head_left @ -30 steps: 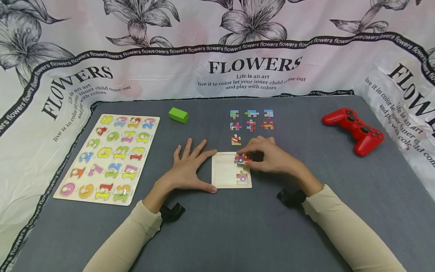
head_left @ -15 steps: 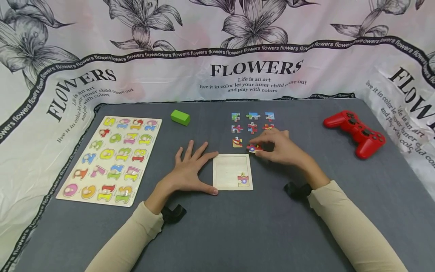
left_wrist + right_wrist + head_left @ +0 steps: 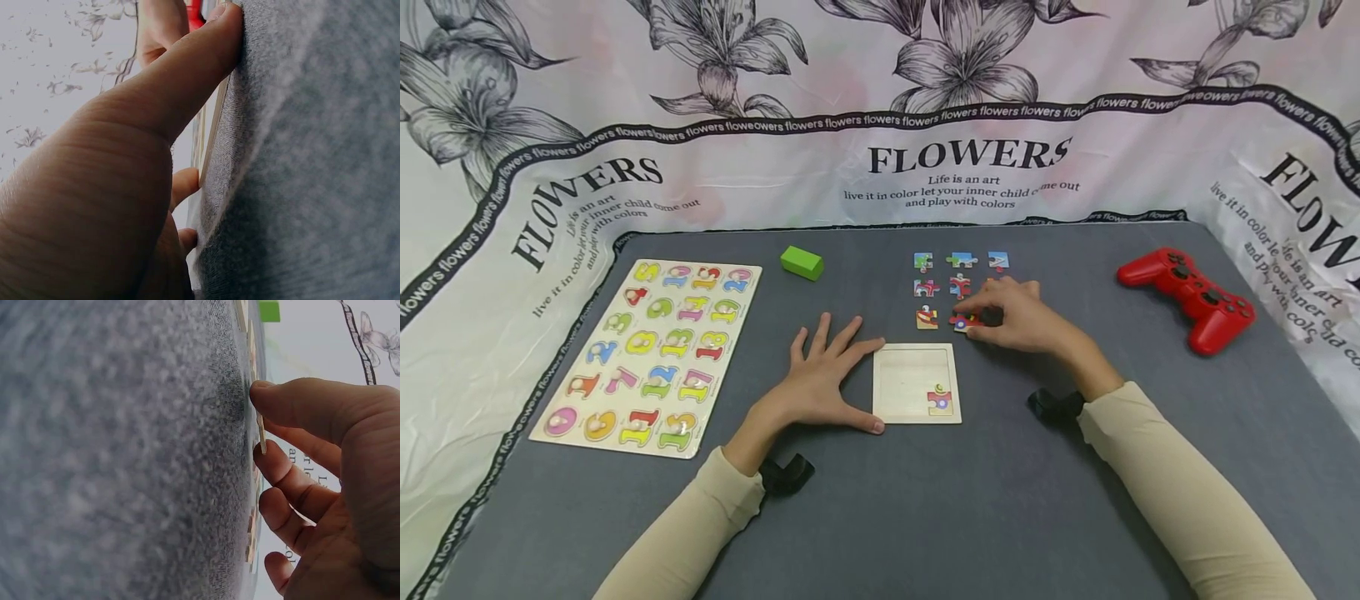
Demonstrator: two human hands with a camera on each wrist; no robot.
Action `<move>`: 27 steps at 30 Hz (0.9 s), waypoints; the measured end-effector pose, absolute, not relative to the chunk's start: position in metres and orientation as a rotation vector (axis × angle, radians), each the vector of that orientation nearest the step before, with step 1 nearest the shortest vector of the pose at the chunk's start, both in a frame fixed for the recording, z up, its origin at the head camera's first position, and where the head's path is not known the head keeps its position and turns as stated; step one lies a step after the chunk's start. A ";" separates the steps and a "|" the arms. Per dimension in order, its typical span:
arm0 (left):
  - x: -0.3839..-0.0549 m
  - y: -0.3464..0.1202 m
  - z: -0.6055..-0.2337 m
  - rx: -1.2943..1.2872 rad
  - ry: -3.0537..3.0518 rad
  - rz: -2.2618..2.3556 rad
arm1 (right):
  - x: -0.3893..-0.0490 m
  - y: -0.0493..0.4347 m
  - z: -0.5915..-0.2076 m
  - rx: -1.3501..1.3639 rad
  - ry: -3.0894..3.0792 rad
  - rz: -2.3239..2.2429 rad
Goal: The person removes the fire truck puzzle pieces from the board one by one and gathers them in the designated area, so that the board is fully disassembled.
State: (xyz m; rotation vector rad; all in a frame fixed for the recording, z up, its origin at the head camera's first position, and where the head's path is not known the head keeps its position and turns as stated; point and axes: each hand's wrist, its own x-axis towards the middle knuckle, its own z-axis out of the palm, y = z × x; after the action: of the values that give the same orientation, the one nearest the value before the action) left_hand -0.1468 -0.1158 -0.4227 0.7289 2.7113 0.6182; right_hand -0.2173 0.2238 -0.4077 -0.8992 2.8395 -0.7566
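My right hand (image 3: 1018, 317) pinches a red jigsaw piece (image 3: 962, 322) between thumb and fingers, at the lower right of the loose pieces. In the right wrist view the piece (image 3: 261, 434) shows edge-on, low over the cloth. My left hand (image 3: 820, 379) lies spread, thumb and index fingertip touching the left edge of a square wooden puzzle tray (image 3: 895, 417). One jigsaw piece (image 3: 939, 400) sits in the tray's lower right corner. Several loose pieces, among them one with a red stripe (image 3: 927, 317), lie in rows behind the tray; my right hand partly covers one.
A board of coloured numbers (image 3: 647, 358) lies at the left. A green block (image 3: 802, 263) stands behind my left hand, and a red game controller (image 3: 1187, 300) lies at the right. Behind the grey table cloth (image 3: 925, 517) hangs a flower-printed sheet (image 3: 760, 175).
My right hand has carried the red jigsaw piece from above the tray back and right, beside the loose pieces. The left hand stays at the tray. The head view has shifted slightly.
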 end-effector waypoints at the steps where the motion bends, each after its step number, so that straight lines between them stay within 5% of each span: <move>1: -0.147 -0.116 -0.423 0.729 2.711 0.617 | -0.218 0.224 -0.408 -0.898 2.836 -0.755; 27: -0.147 -0.116 -0.423 0.729 2.711 0.631 | -0.223 0.223 -0.409 -0.871 2.816 -0.802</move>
State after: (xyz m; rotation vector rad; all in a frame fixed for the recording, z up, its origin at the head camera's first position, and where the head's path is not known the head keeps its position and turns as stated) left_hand -0.1468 -0.1157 -0.4233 0.7286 2.7106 0.6314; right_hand -0.2229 0.2232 -0.4088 -0.8707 2.8161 -0.8021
